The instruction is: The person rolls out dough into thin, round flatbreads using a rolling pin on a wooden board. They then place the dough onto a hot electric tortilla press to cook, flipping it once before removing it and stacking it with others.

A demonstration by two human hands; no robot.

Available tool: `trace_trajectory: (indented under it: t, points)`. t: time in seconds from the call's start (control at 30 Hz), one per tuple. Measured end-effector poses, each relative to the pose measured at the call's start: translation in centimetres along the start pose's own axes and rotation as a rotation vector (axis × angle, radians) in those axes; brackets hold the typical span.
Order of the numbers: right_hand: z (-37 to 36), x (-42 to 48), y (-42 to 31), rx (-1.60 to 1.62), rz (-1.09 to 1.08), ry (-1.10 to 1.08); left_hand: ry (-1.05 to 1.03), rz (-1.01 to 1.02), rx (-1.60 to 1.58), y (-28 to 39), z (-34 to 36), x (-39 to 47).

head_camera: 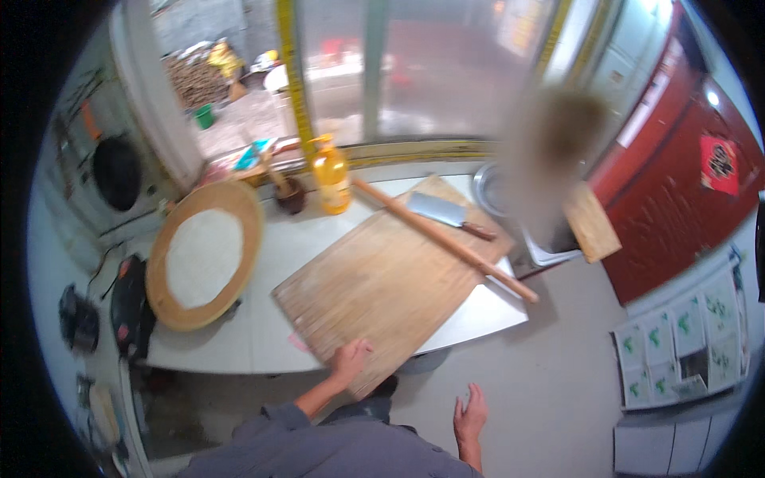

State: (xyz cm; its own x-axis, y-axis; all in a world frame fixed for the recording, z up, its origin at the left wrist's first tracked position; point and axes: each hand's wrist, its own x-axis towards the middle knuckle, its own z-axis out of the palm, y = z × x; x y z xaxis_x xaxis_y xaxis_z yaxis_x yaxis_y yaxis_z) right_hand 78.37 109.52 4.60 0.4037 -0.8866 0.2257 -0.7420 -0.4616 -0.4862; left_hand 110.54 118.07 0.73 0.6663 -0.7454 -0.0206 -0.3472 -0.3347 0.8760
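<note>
A large wooden board [388,275] lies slanted on the white table, its near corner reaching past the edge. My left hand [351,361] rests at the board's near left edge; whether its fingers grip the edge is hard to tell. A long wooden rolling pin [445,239] lies diagonally across the board, its near end over the table's right side. Beyond the pin, a cleaver [439,210] with a wooden handle lies flat on the board. My right hand [471,415] hangs over the floor, right of the board, fingers apart and holding nothing.
On the white table [269,340], a round tray [254,239] with a white inside stands at left. An orange pump bottle [331,179] and a brown pot [291,196] stand near the window. A metal basin [491,188] and a small wooden board [591,224] are at right, partly behind a blurred shape.
</note>
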Motion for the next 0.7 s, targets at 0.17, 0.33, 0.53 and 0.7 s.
trace_trajectory:
  t: [0.17,0.33,0.53,0.7]
  points:
    - [-3.7,10.2,4.1,-0.145,-0.006,0.000,-0.211,-0.022,-0.256,6.0,2.9,2.4]
    - [-1.1,24.5,8.7,-0.312,-0.143,0.168,-0.193,-0.177,-0.265,4.9,2.0,1.9]
    - [2.3,31.9,12.5,-0.404,-0.031,0.046,-0.010,-0.248,-0.307,0.4,1.5,2.4]
    - [1.7,31.6,13.1,-0.355,-0.029,-0.114,-0.098,-0.356,-0.329,4.1,3.8,1.8]
